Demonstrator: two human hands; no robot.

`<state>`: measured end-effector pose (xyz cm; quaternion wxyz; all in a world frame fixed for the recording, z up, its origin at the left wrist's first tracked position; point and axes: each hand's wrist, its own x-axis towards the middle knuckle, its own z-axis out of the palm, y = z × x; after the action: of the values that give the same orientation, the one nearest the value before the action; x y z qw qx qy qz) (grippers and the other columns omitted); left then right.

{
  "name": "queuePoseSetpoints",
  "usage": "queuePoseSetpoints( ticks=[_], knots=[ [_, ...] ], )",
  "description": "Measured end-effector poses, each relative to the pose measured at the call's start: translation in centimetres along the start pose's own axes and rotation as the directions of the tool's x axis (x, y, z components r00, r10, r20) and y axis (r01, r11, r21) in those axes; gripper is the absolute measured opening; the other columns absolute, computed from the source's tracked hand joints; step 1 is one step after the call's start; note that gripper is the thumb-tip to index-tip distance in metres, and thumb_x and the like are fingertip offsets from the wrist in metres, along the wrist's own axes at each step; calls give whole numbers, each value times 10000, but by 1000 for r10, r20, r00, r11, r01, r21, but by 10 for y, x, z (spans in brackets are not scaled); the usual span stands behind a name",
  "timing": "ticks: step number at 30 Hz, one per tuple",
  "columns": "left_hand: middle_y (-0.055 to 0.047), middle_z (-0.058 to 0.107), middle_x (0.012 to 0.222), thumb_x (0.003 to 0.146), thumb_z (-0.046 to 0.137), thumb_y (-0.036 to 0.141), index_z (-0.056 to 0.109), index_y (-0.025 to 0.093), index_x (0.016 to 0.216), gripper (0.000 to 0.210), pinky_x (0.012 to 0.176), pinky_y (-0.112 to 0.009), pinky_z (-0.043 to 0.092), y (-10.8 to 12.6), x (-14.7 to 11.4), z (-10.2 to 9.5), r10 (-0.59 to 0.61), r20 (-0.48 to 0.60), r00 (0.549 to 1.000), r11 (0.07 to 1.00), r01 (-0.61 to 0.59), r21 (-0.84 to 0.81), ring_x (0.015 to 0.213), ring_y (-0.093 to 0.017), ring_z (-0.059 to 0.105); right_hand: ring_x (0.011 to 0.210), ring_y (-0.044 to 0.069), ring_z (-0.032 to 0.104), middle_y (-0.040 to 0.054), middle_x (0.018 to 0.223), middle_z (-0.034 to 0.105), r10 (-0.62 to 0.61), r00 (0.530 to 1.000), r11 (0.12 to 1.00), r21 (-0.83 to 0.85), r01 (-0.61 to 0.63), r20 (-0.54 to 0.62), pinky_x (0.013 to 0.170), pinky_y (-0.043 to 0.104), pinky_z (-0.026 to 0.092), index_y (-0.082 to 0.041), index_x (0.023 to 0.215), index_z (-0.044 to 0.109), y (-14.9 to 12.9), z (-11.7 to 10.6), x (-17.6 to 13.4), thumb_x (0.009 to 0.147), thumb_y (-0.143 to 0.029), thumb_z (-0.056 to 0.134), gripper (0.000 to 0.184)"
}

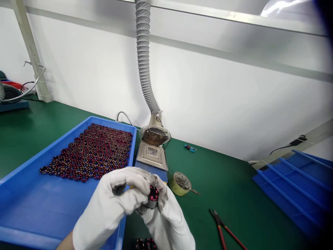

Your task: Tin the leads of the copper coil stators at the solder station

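My left hand (pixel 114 201), in a white glove, is closed with thumb and fingertips against a small round part (pixel 153 196). This part shows black and shiny red segments on top and a grey band below. From the other side my right hand (pixel 166 208), gloved too, has its fingers wrapped round the same part. The gloves hide much of it. Below the hands, a few similar dark red ring-shaped parts (pixel 145 244) lie at the bottom edge of the view.
A blue tray (pixel 65 205) on the left holds many dark red and gold ring-shaped parts (pixel 96 152). Behind my hands stand a solder pot (pixel 153 154) and a grey extraction hose (pixel 143 52). To the right are a round tin (pixel 179 184), red-handled pliers (pixel 221 225) and blue trays (pixel 293 187).
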<state>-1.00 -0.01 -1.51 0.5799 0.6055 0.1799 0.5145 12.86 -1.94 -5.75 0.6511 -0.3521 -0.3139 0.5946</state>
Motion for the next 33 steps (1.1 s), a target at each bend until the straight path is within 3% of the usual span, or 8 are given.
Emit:
queuePoseSetpoints(
  ticks=[2,5,10,18,24,29,31,33],
  knots=[
    [8,659,853,729,550,59,660,237,706,211,643,-231,500,-2,0,2,-26,-2,1000,995,25,-96,755,-140,609,443,99,564,-19,568,648,34,999,999,-14,-34,16,437,217,467,-233,652,657,-3,-3,9,590,-439,736,229],
    [-2,651,763,705,603,91,659,225,664,151,555,-223,473,-5,-1,5,-78,-9,997,980,76,-182,705,-149,597,366,64,490,-46,500,600,-1,1000,999,-35,2,25,385,181,424,-217,616,632,-13,-2,10,599,-434,735,240],
    [-17,642,818,703,594,92,665,223,684,151,588,-250,463,-7,-1,3,-105,-13,994,993,105,-47,790,-182,588,428,68,511,-55,541,586,14,997,1000,22,-16,78,451,191,465,-213,627,618,-22,-5,-1,557,-298,793,207],
    [-23,642,739,647,658,158,660,180,621,34,516,-202,413,-3,2,3,-295,-65,953,954,290,-80,618,-127,537,383,57,455,-57,494,562,99,988,974,192,-120,115,450,194,454,-203,550,563,16,-20,31,539,-416,783,306],
    [-3,666,846,672,634,113,668,219,627,120,695,-187,465,7,-2,-5,-159,-109,981,986,165,41,867,-171,592,381,58,452,-69,482,531,68,992,993,92,-78,110,439,190,450,-210,570,552,16,-16,28,612,-439,726,291],
    [65,686,841,709,651,177,659,276,676,105,767,-178,482,12,-2,-18,-67,-353,933,997,48,-63,897,-151,611,386,93,481,-65,451,504,-12,992,1000,-8,13,123,451,243,468,-219,596,546,19,-27,31,594,-496,712,323],
    [60,690,874,672,681,175,676,288,762,144,671,-159,497,14,1,-17,-141,-325,935,988,152,6,791,-138,629,391,116,502,-49,452,524,-46,992,997,-58,53,114,447,268,473,-221,624,564,23,-34,35,604,-529,690,333],
    [34,687,902,632,687,127,691,269,801,220,626,-157,493,15,4,-13,-251,-162,954,951,274,142,740,-136,628,399,134,523,-27,483,567,-80,993,990,-106,89,90,451,292,480,-221,667,590,27,-39,36,625,-549,663,339]
  ],
)
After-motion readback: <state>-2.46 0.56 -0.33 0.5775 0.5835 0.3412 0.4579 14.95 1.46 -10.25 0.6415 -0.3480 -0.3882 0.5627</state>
